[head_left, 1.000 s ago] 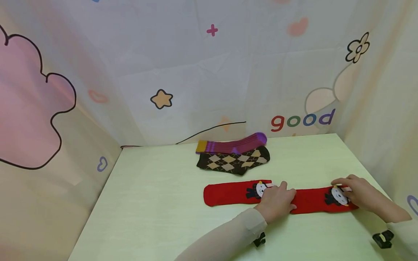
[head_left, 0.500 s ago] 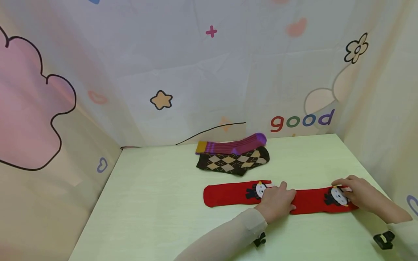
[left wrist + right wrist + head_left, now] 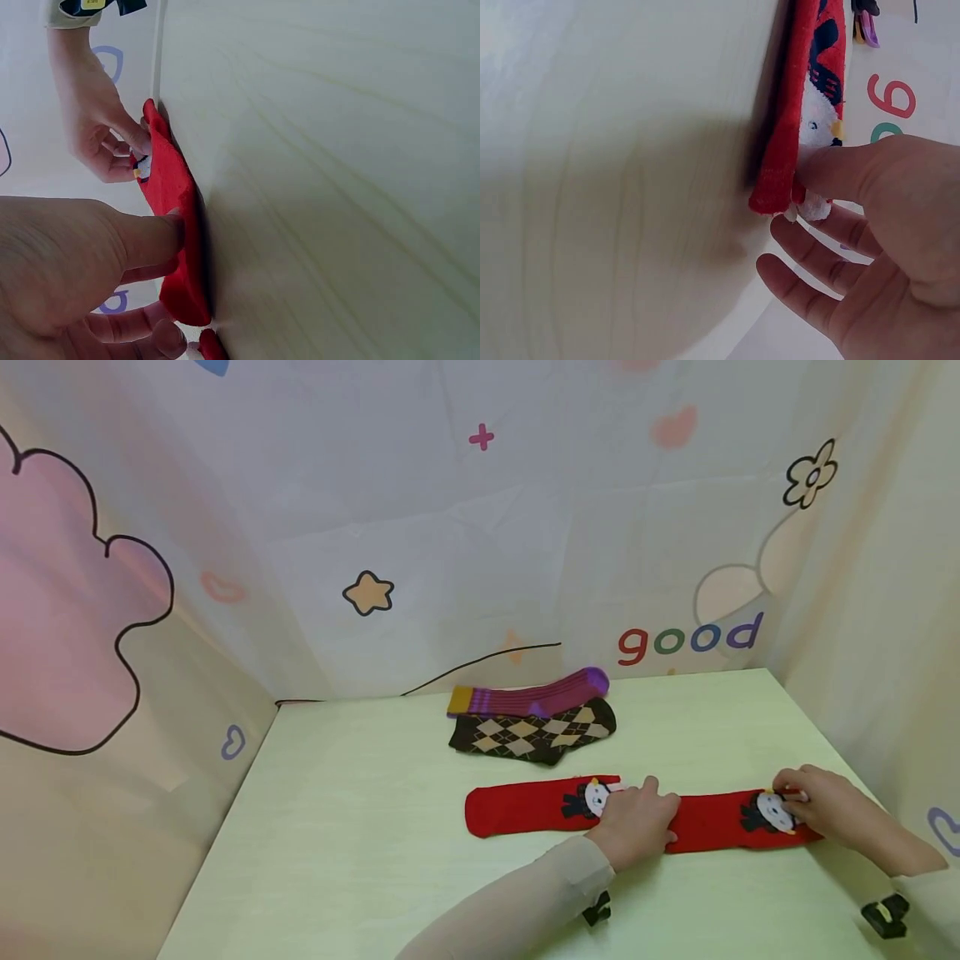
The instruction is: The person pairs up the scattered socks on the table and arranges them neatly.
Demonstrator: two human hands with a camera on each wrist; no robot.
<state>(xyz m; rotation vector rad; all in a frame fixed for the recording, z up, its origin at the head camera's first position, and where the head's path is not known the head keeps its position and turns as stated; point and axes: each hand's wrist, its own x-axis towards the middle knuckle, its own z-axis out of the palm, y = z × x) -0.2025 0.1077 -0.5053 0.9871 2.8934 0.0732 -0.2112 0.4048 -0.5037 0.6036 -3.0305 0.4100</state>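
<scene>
Two red socks with a white-faced cartoon figure near the cuff lie in line across the table in the head view. My left hand (image 3: 632, 827) is between them, over the toe end of the right red sock (image 3: 708, 822); in the left wrist view its thumb (image 3: 154, 238) lies on the red fabric, with fingers on the far side, pinching it. My right hand (image 3: 825, 806) pinches that sock's cuff end, thumb (image 3: 832, 171) over the white face patch. The left red sock (image 3: 517, 807) lies flat, its cuff end partly hidden behind my left hand.
Farther back on the pale green table (image 3: 337, 827) lie a purple striped sock (image 3: 517, 700) with a mustard cuff and a dark argyle sock (image 3: 525, 737), touching each other. A printed curtain (image 3: 450, 527) closes off the back and sides.
The fingers of my right hand have drawn in slightly to the right at the cuff. My left hand and the socks stay nearly where they were; the head view has shifted a little.
</scene>
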